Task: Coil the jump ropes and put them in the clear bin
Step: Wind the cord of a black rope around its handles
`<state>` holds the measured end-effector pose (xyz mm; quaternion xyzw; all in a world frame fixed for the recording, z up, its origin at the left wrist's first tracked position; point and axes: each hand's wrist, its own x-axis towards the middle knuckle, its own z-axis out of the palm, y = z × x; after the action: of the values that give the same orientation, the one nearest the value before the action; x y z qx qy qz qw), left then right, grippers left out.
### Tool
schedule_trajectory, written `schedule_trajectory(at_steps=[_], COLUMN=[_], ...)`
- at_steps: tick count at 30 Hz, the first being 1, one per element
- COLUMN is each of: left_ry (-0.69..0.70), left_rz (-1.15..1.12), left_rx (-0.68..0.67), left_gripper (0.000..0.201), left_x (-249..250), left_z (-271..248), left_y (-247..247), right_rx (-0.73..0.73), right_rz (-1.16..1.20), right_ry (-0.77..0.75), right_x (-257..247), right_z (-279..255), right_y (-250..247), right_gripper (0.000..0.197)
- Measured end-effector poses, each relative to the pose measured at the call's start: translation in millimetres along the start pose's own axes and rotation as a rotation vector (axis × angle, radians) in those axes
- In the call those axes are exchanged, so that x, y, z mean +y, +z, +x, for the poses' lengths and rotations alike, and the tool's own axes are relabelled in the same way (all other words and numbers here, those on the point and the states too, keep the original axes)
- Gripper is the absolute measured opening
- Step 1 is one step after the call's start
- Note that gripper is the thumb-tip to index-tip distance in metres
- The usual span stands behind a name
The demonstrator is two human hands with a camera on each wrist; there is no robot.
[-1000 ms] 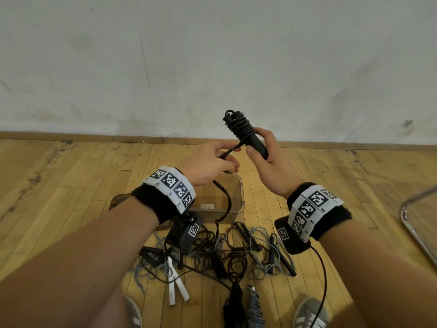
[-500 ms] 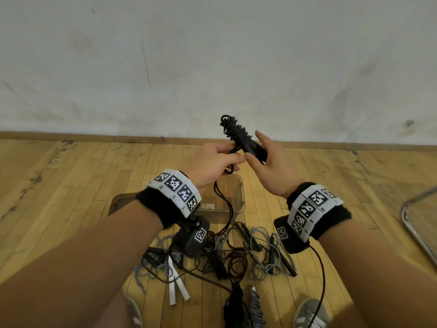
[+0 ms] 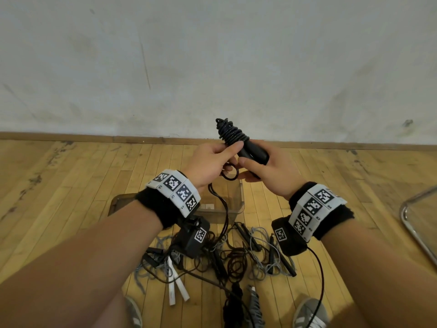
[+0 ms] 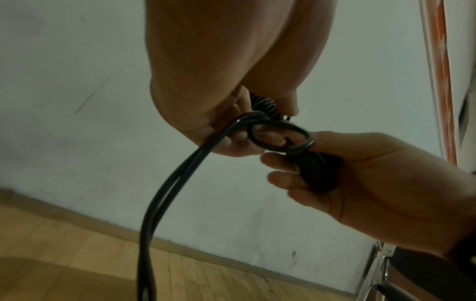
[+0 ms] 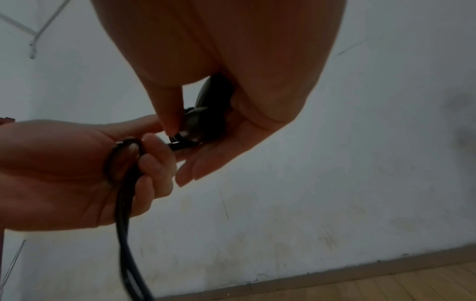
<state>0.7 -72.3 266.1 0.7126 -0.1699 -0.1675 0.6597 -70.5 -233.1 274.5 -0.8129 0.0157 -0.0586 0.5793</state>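
Note:
I hold a black jump rope in the air in front of the wall. My right hand (image 3: 257, 166) grips its two black handles (image 3: 251, 151), whose upper part is wrapped in tight turns of black cord (image 3: 230, 133). My left hand (image 3: 212, 162) pinches the loose cord (image 4: 278, 138) in a small loop beside the handles; a doubled strand (image 4: 159, 203) hangs from it toward the floor. The clear bin (image 3: 236, 197) stands on the wooden floor below my hands. In the right wrist view the handle ends (image 5: 203, 124) sit under my thumb.
A tangle of other jump ropes (image 3: 236, 259) lies on the floor in front of the bin: black, grey, and one with white handles (image 3: 176, 290). My shoes (image 3: 307, 313) are at the bottom edge. A metal chair frame (image 3: 416, 218) stands at the right.
The handles have sunk lower and tipped flatter. My left hand has moved in from the side to the handles, bringing the cord round into a small loop.

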Motion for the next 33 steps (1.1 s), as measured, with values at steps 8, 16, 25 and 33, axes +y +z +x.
schedule_trajectory(at_steps=[8,16,25,33], left_ry=[-0.011,-0.127,-0.079,-0.064], left_rz=[0.13,0.076,0.141,0.155], left_rx=[-0.075,-0.196,-0.171,-0.182], left_gripper=[0.027,0.019,0.04,0.034], left_x=[9.8,10.4,4.0,12.4], left_z=[-1.6,-2.9,-1.2,-5.0], left_y=[-5.0,-12.2,-10.0,-10.7], right_rx=[0.1,0.143,0.191,0.256], right_rz=[-0.075,-0.122,-0.193,-0.318], right_ry=[-0.123,-0.131,-0.145,-0.15], right_x=[-4.4,-2.6,-3.8,2.7], right_z=[-1.6,-1.0,0.5,3.3], right_y=[-2.3,-4.2,-1.3,-2.4], right_gripper=[0.043,0.048,0.046,0.048])
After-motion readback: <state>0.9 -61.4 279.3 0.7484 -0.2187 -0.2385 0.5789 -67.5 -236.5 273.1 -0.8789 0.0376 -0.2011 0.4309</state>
